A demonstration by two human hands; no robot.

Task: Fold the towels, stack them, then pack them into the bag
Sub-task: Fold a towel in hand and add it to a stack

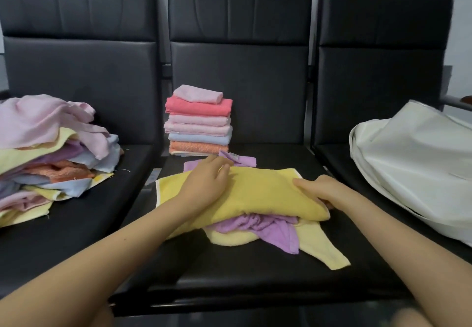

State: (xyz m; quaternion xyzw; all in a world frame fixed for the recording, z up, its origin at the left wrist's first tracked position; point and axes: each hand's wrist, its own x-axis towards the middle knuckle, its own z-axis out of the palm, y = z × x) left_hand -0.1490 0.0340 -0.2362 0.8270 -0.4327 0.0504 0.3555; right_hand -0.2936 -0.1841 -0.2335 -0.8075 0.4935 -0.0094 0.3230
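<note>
A yellow towel [258, 194] lies folded over on the middle black seat, with a crumpled purple towel [263, 227] poking out beneath it. My left hand [207, 181] rests flat on the yellow towel's left part, fingers pointing away. At the towel's right end my right hand [319, 190] grips the folded edge, its fingers tucked under the cloth. Behind them stands a neat stack of folded towels [199, 122], pink, coral, blue and orange. A white bag [419, 163] lies on the right seat.
A loose heap of unfolded towels [51, 153] in pink, yellow, purple, orange and blue covers the left seat. Three black padded chairs [240, 66] stand side by side with tall backs. A metal armrest [457, 103] shows at the far right.
</note>
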